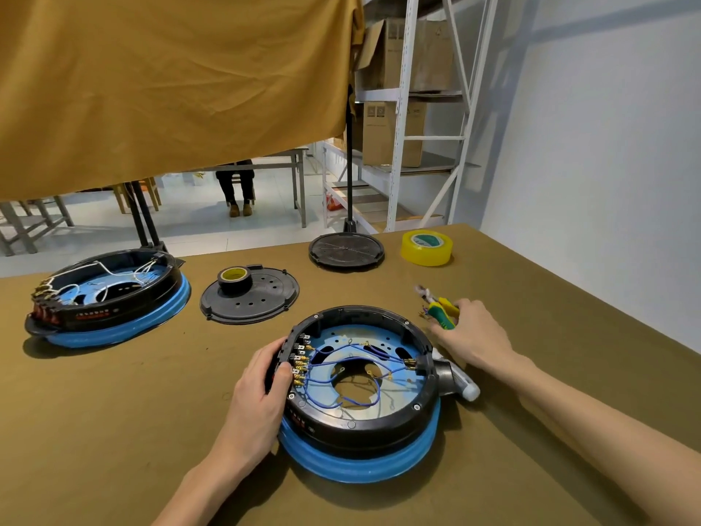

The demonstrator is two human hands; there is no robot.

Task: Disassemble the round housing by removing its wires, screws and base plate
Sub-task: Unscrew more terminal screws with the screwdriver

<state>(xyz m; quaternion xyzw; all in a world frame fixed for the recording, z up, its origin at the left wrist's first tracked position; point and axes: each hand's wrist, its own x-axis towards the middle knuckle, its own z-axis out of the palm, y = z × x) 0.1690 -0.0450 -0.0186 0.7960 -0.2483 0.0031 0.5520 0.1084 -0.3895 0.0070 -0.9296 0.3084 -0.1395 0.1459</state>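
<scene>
The round housing sat near the tabletop's front edge, already open, its blue wires still plugged in. The left hand gripped its left rim, while the right hand closed around green-yellow pliers. Farther left lay a removed black cover, so wires, screws and base plate seemingly remained.

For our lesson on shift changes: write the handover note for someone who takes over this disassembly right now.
Left hand: grips the left rim of the round housing and steadies it on the table.
Right hand: right of the housing, its grip closing on yellow-green pliers that lie on the table.
Done: the cover is off and the inside is open; a black plate with a roll of black tape on it lies behind.
Left: the blue wires are plugged into the terminals; the rim screws and the blue base plate are in place.
A second housing stands far left.
</scene>
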